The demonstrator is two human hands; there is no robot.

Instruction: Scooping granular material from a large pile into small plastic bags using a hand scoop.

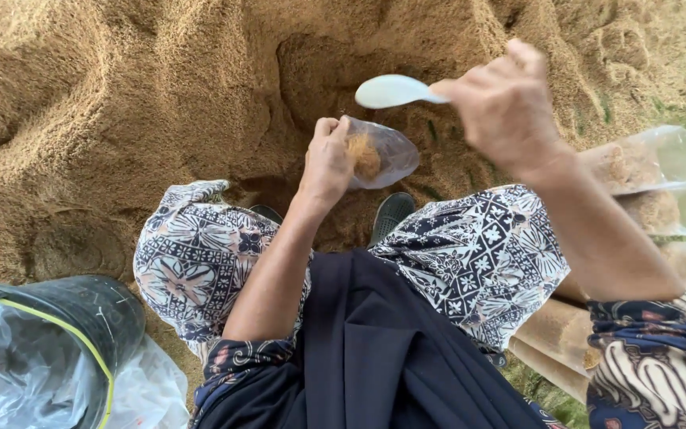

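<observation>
We are partway through filling a small clear plastic bag (387, 151) with the tan, husk-like material from the big pile (121, 103) in front of our knees. Our left hand (327, 163) is closed on the mouth of the bag, pinching it open and holding it just above the hollow dug into the pile; only a small clump of the material shows inside it, so by our judgement this bag is barely started and most of its filling is left. Our right hand (506, 103) is closed around the handle of a pale plastic spoon (391, 90), which hangs just above the bag's mouth; the bowl looks empty from here, though we cannot tell for sure. To our right lie several filled clear bags (645, 163), stacked beside one another and well apart from the one in hand, which suggests a good share of the work is done. At lower left stands a black bucket (81, 318) lined with clear plastic.
</observation>
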